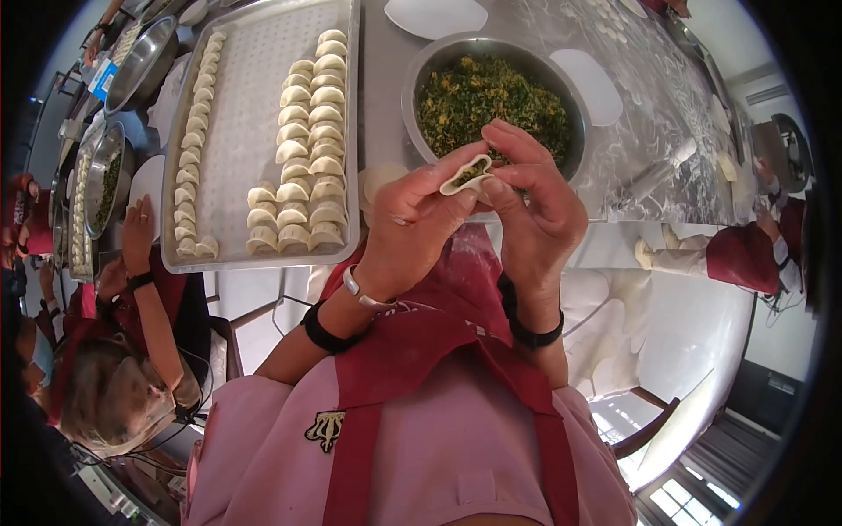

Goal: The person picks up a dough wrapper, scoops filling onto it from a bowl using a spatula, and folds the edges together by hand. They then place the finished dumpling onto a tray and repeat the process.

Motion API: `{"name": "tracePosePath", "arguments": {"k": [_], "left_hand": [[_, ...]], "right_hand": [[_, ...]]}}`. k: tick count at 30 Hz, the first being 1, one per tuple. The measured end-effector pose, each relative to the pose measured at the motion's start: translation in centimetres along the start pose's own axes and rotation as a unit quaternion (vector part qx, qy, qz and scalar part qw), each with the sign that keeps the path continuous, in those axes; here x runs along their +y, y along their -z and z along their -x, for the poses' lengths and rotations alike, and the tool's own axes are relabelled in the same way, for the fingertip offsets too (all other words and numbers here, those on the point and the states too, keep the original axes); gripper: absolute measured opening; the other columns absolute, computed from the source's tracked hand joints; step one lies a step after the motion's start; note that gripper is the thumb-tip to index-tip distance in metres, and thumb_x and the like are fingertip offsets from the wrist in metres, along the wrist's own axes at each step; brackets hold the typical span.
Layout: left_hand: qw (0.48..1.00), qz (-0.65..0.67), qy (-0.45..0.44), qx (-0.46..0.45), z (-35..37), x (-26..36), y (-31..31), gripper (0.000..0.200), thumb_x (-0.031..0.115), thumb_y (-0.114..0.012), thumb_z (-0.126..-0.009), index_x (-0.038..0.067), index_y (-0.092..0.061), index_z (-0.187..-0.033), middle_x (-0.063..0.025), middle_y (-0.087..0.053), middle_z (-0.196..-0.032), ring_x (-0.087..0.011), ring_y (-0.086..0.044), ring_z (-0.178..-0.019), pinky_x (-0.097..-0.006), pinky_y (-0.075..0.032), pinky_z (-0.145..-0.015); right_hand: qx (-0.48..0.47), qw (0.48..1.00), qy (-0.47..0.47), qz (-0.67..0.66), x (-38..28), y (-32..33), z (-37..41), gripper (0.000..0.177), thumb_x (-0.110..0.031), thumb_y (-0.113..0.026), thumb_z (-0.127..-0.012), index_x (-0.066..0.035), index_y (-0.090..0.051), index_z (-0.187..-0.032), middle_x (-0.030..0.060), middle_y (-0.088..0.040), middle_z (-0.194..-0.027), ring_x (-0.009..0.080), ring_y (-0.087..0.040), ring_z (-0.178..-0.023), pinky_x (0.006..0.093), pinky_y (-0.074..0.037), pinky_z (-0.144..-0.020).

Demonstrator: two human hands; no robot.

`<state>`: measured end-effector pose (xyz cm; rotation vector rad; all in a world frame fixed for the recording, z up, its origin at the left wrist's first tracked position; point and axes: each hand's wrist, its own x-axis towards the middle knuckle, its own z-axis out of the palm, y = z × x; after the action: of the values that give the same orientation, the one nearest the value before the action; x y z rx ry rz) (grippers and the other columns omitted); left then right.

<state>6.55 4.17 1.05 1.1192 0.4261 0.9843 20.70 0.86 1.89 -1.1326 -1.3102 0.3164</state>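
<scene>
Between my two hands is a dumpling (467,175), its pale wrapper folded over green filling and still gaping at the top. My left hand (421,219) grips one side of it, thumb in front. From the other side, my right hand (537,197) pinches the wrapper edge between thumb and fingers. Just beyond my fingers stands a steel bowl (410,96) of chopped green and yellow filling (491,96). To the left lies a metal tray (353,131) with rows of folded dumplings (294,149). Partly hidden behind my left wrist are round wrappers (383,178) on the table.
A white plate (589,86) sits right of the bowl, another plate (436,16) behind it. Flour dusts the steel table (649,114). At left, a co-worker's hand (138,232) is near another filling bowl (123,175). Another person in a red apron (745,259) stands at right.
</scene>
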Motion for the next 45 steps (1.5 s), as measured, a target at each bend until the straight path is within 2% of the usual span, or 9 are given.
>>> {"name": "tracePosePath", "arguments": {"k": [6, 9, 21, 24, 27, 36, 39, 42, 45], "left_hand": [[0.998, 0.027, 0.057, 0.006, 0.0, -0.2, 0.7, 0.041, 0.001, -0.051, -0.1, -0.005, -0.046, -0.14, -0.0147, -0.058, -0.132, -0.0201, -0.06, -0.116, -0.0363, -0.054, -0.099], [0.997, 0.033, 0.072, 0.012, 0.1, -0.1, 0.7, 0.041, 0.001, -0.049, -0.1, -0.005, -0.045, -0.141, -0.0133, -0.06, -0.128, -0.0193, -0.061, -0.114, -0.0361, -0.054, -0.097], [0.991, -0.066, 0.112, -0.014, 0.5, 0.4, 1.1, 0.048, 0.001, -0.05, -0.098, -0.005, -0.041, -0.144, -0.0094, -0.06, -0.125, -0.0145, -0.06, -0.113, -0.0301, -0.052, -0.096], [0.992, -0.042, 0.116, -0.027, 0.3, 1.0, 1.1, 0.049, 0.001, -0.051, -0.098, -0.004, -0.04, -0.145, -0.0094, -0.06, -0.124, -0.014, -0.06, -0.111, -0.0299, -0.052, -0.095], [0.993, -0.023, 0.111, -0.036, 0.5, 1.1, 0.8, 0.051, 0.001, -0.05, -0.098, -0.003, -0.038, -0.147, -0.0095, -0.06, -0.124, -0.0139, -0.061, -0.109, -0.03, -0.053, -0.094], [0.994, -0.014, 0.102, -0.035, 0.7, 1.5, 0.6, 0.054, 0.002, -0.05, -0.098, -0.002, -0.034, -0.149, -0.0096, -0.058, -0.125, -0.0137, -0.061, -0.108, -0.0301, -0.054, -0.091], [0.995, -0.039, 0.093, -0.025, 0.7, 0.9, 0.8, 0.054, 0.001, -0.05, -0.098, -0.002, -0.033, -0.149, -0.0098, -0.059, -0.124, -0.0137, -0.061, -0.107, -0.0301, -0.054, -0.091], [0.993, -0.036, 0.107, -0.02, 0.6, 1.3, 0.9, 0.054, 0.0, -0.05, -0.097, -0.003, -0.034, -0.149, -0.0099, -0.06, -0.122, -0.0138, -0.061, -0.107, -0.0298, -0.054, -0.09], [0.994, -0.046, 0.101, -0.003, 0.6, 1.5, 0.5, 0.053, -0.001, -0.05, -0.097, -0.003, -0.036, -0.148, -0.01, -0.061, -0.12, -0.0136, -0.061, -0.106, -0.0293, -0.054, -0.089]], "right_hand": [[-0.048, 0.998, 0.009, 0.047, 0.5, 0.9, 0.3, 0.026, 0.005, -0.073, -0.077, 0.002, -0.07, -0.102, 0.0188, -0.069, -0.116, 0.034, -0.058, -0.123, 0.041, -0.048, -0.099], [-0.022, 0.997, -0.074, 0.001, -0.9, 0.2, -0.1, 0.03, 0.004, -0.074, -0.076, 0.001, -0.071, -0.106, 0.0171, -0.069, -0.118, 0.0321, -0.056, -0.126, 0.0411, -0.047, -0.101], [-0.095, 0.991, 0.058, 0.068, 0.6, 0.1, 0.6, 0.026, 0.004, -0.073, -0.076, 0.0, -0.071, -0.102, 0.0157, -0.069, -0.117, 0.0359, -0.059, -0.122, 0.0419, -0.049, -0.098], [-0.105, 0.991, -0.004, 0.088, -0.1, 0.4, 0.3, 0.033, 0.003, -0.074, -0.076, -0.001, -0.07, -0.109, 0.0161, -0.068, -0.121, 0.036, -0.055, -0.127, 0.043, -0.05, -0.097], [-0.105, 0.993, -0.048, -0.004, -1.0, 0.1, -0.3, 0.041, 0.001, -0.076, -0.075, -0.002, -0.069, -0.115, 0.0166, -0.066, -0.124, 0.0352, -0.051, -0.132, 0.0432, -0.049, -0.099], [-0.137, 0.989, -0.043, -0.034, -0.3, 0.6, 0.5, 0.017, 0.001, -0.075, -0.078, -0.003, -0.073, -0.094, 0.0145, -0.071, -0.116, 0.0336, -0.053, -0.129, 0.0422, -0.047, -0.101], [-0.107, 0.993, -0.018, -0.042, 0.1, 0.1, 0.9, 0.017, 0.003, -0.074, -0.078, -0.003, -0.074, -0.094, 0.014, -0.072, -0.113, 0.0337, -0.056, -0.126, 0.0421, -0.048, -0.1], [-0.034, 0.993, -0.081, -0.076, -1.0, -0.9, 0.8, 0.017, 0.005, -0.074, -0.078, -0.002, -0.074, -0.093, 0.0137, -0.072, -0.11, 0.0333, -0.058, -0.124, 0.0412, -0.048, -0.1], [-0.061, 0.996, -0.04, -0.044, 0.0, -0.5, 1.0, 0.02, 0.006, -0.074, -0.077, -0.002, -0.074, -0.095, 0.0142, -0.073, -0.109, 0.0334, -0.058, -0.124, 0.0407, -0.048, -0.1]]}}
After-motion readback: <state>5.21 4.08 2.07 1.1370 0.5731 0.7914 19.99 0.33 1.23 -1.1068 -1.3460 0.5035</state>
